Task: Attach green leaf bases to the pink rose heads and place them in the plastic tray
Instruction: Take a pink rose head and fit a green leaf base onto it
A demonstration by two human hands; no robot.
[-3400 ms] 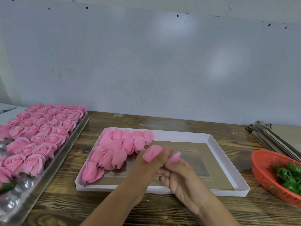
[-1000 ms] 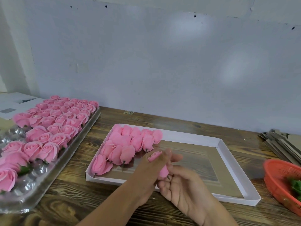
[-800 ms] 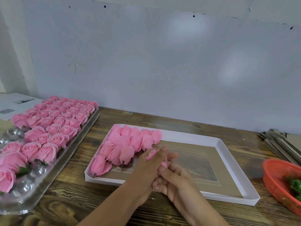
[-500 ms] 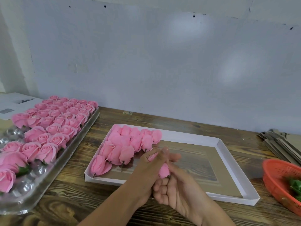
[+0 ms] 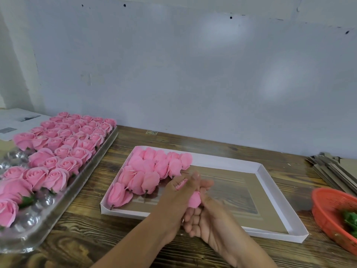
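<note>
Right now both hands meet above the near edge of the white cardboard box (image 5: 278, 192) in the middle of the worktop (image 5: 123, 225). The left hand (image 5: 173, 200) keeps a narrow grip, fingers curled around a pink rose head (image 5: 194, 199), with a petal edge showing between its fingertips. The right hand (image 5: 208, 219) cups the same rose head from below and behind, fingers bent up against it. Whether a leaf base is on it cannot be told, since the hands hide its underside.

Just left of the hands, inside the box, lies a pile of loose rose heads (image 5: 150, 171) on their sides, filling its far left corner. Well to the left sits the clear plastic tray (image 5: 38, 225), its far rows packed with upright finished roses (image 5: 63, 144), its near cups partly bare. At the right edge a red basket (image 5: 328, 213) holds green leaf bases (image 5: 350, 221). Behind it rests a stack of flat cardboard (image 5: 332, 169).
</note>
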